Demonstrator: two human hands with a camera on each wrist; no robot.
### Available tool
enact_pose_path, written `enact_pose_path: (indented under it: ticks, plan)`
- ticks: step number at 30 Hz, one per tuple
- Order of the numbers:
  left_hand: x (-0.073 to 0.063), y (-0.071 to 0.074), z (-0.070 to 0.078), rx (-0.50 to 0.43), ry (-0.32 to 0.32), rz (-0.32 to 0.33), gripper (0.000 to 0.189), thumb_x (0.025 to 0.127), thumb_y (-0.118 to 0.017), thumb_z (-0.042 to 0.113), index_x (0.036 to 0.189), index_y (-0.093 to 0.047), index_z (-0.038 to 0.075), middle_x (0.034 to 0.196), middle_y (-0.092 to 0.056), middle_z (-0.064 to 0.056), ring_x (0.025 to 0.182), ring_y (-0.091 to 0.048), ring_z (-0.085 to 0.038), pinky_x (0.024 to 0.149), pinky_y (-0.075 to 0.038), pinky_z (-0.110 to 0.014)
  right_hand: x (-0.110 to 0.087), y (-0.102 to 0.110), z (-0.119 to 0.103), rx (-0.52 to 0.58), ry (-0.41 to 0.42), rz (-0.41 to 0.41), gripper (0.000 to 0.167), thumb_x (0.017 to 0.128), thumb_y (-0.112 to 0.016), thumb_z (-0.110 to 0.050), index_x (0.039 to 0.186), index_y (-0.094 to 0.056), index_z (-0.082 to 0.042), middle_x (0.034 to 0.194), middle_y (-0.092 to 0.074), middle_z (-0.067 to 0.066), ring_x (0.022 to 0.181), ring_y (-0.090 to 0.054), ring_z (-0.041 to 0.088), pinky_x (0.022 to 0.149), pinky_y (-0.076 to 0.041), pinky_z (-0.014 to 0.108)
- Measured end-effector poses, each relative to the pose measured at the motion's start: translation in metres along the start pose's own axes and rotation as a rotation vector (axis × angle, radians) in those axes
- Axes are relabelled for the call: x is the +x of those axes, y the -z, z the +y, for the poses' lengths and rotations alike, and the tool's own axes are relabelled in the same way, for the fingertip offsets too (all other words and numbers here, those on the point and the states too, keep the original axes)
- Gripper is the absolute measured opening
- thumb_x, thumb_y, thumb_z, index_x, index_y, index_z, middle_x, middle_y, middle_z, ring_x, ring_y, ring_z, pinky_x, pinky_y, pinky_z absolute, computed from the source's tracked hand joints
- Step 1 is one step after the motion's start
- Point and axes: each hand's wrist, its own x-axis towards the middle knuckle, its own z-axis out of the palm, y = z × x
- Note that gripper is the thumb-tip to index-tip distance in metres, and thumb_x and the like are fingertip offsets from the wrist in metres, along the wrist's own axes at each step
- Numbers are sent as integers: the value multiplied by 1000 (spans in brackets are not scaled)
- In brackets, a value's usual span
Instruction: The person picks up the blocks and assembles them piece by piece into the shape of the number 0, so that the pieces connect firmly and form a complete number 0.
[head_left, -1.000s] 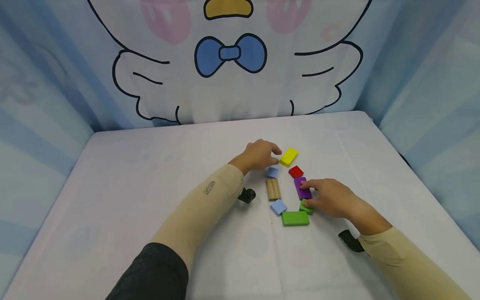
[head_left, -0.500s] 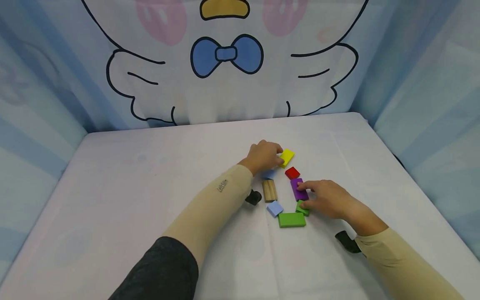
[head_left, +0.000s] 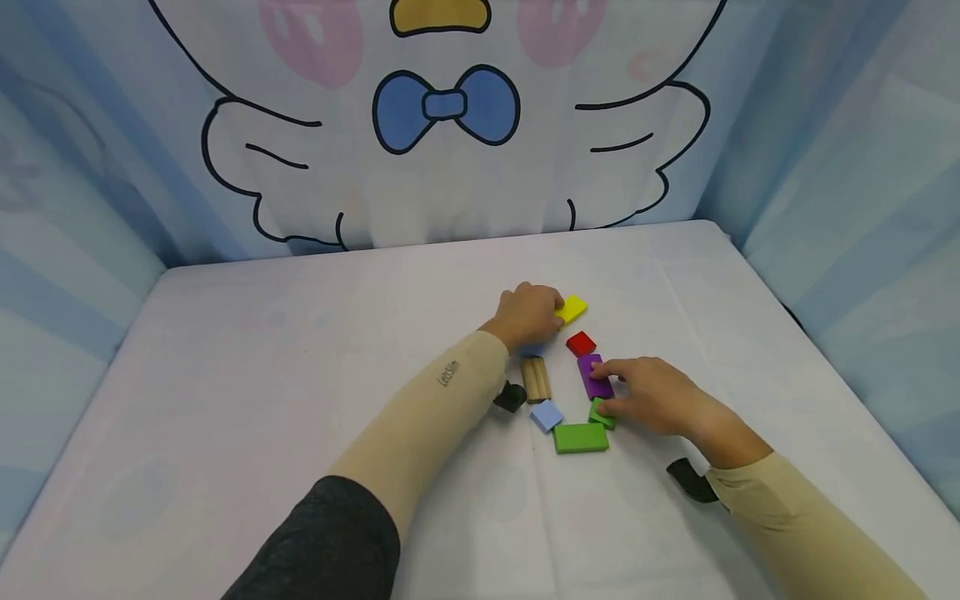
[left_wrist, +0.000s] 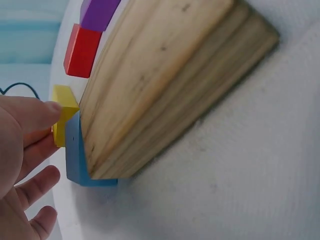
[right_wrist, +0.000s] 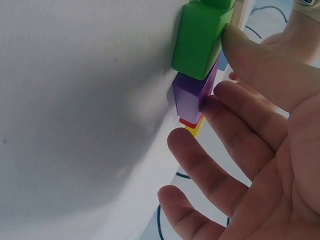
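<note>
In the head view, my left hand [head_left: 525, 315] pinches the near left end of a yellow block [head_left: 573, 309] at the far end of a ring of blocks. The left wrist view shows the thumb on one side of the yellow block [left_wrist: 64, 107] and fingers behind it. My right hand [head_left: 663, 396] rests at the ring's right side, its thumb on a small green block [right_wrist: 202, 42] and a fingertip touching a purple block [right_wrist: 190, 97]. Its other fingers are spread and loosely bent. A red block [head_left: 581, 343] lies between the yellow and purple ones.
Along the ring's left side are a blue block [left_wrist: 76, 155], partly hidden by my left hand in the head view, a grooved wooden block [head_left: 536, 380] and a light blue block [head_left: 547, 416]. A long green block [head_left: 581, 438] closes the near end. White cloth [head_left: 262, 433] covers the table.
My left hand has moved right onto the yellow block and taken hold of it; the block has turned slightly. The right hand stays by the purple and green blocks. The head view has shifted a little.
</note>
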Motion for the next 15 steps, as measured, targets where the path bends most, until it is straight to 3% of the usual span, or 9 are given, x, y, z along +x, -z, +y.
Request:
enact_pose_path:
  ticks: [15]
  plan:
    - [-5, 10, -18, -78, -14, -68, 36, 101, -62, 22, 137, -64, 17, 137, -61, 1, 120, -50, -22, 106, -36, -43, 0, 1, -1, 7, 0, -3, 51, 89, -78, -28, 132, -64, -6, 121, -65, 22, 113, -57, 42, 94, -47, 58]
